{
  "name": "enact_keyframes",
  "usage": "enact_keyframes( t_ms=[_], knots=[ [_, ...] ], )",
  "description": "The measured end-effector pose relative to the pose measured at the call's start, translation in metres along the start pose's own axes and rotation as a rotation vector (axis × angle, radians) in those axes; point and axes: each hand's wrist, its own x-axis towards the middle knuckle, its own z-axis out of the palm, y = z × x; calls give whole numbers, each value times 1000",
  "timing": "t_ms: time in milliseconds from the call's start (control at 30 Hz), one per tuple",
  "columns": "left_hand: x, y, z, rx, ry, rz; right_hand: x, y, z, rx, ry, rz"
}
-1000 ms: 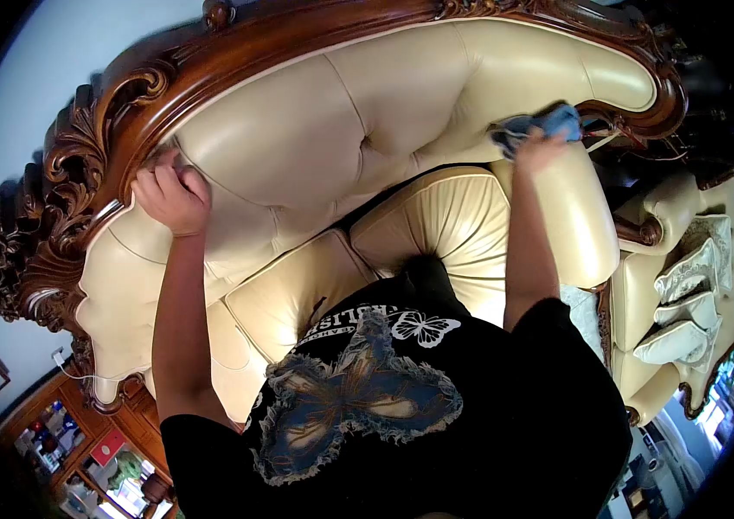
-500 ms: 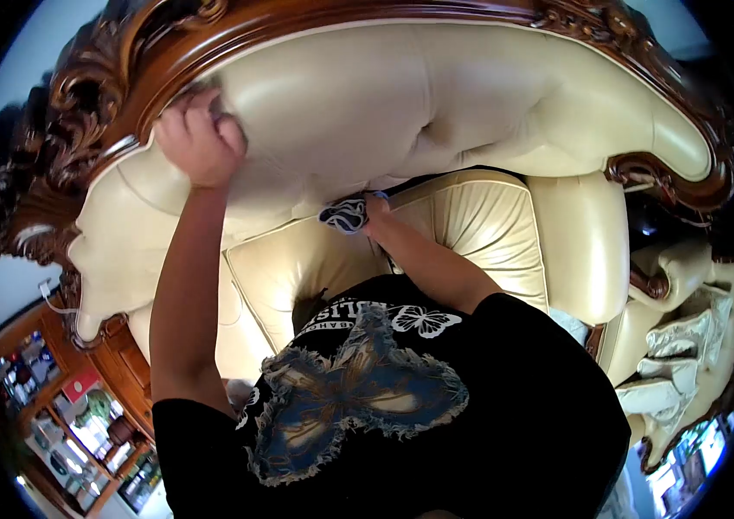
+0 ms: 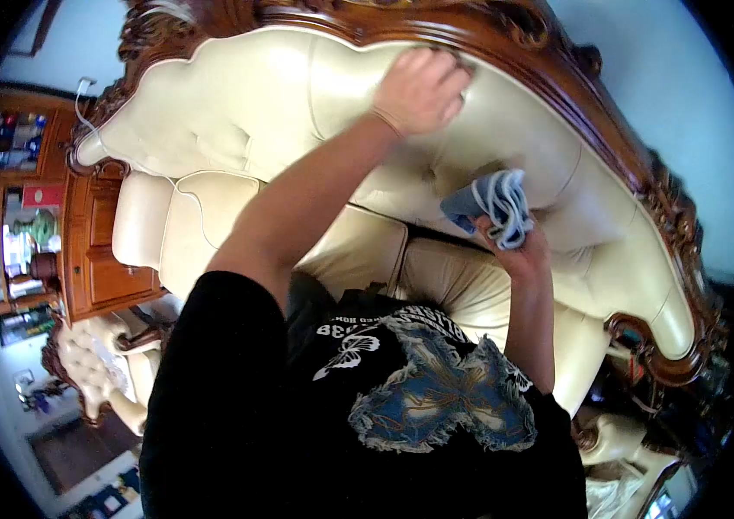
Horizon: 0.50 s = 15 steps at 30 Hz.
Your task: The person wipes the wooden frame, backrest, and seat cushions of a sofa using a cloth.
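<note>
My left hand (image 3: 423,91) is closed, fingers curled, against the top of the cream leather backrest (image 3: 272,95), just under the carved wooden frame (image 3: 471,28). Its fingertips are hidden, so whatever it may hold does not show. In my right hand (image 3: 518,251) is a bunched blue-grey cloth (image 3: 492,208) with white edges, folded up above the fingers. That hand is raised in front of the tufted right part of the backrest, over the seat cushion (image 3: 449,272). Whether the cloth touches the leather I cannot tell.
A white cable (image 3: 192,195) runs across the sofa's left arm from a wall plug (image 3: 85,84). Left of the sofa stands a wooden cabinet (image 3: 94,259) with glass shelves. A tufted armchair (image 3: 94,359) is at lower left, another cream seat (image 3: 622,437) at lower right.
The view has swung. My left hand has moved right along the top of the backrest. My right hand has lifted the cloth from the seat crease up before the backrest.
</note>
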Motion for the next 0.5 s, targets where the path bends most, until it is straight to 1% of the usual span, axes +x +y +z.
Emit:
enact_keyframes(
  t_ms=[33,100,133,167,200,233,267,300,333,367,400,433,467,500],
  knots=[
    [0,1,-2,30,26,-5,-8,-2,14,-72,-76,-16],
    [1,2,-4,-16,-15,-15,-18,-17,25,-247,-139,-78],
    [1,1,-3,9,14,-11,-36,2,75,-404,270,-391],
    [-1,3,-1,-51,-9,-76,-43,-9,75,-585,172,-469],
    [-4,4,-3,-114,-31,-141,-50,-5,93,-790,228,-666],
    [-4,6,-11,-96,-6,-146,-55,-4,111,-988,283,-867],
    [-8,11,-20,30,-56,-118,-53,-2,118,-1007,260,-875],
    [-14,15,-29,154,-110,-94,-48,0,121,-1362,310,-1200],
    [-27,16,-36,87,-177,-163,-40,3,122,-1706,358,-1538],
    [-40,9,-42,97,-157,-168,-19,-4,108,-1713,339,-1557],
    [-55,0,-49,89,-187,-348,10,-17,83,-1826,339,-1581],
    [-70,-10,-58,74,-219,-531,26,-23,75,-1943,340,-1597],
    [-85,-21,-66,170,-213,-567,31,-4,88,-2277,510,-1787],
    [-100,-32,-76,267,-210,-606,37,17,108,-2343,389,-1722]
  ],
)
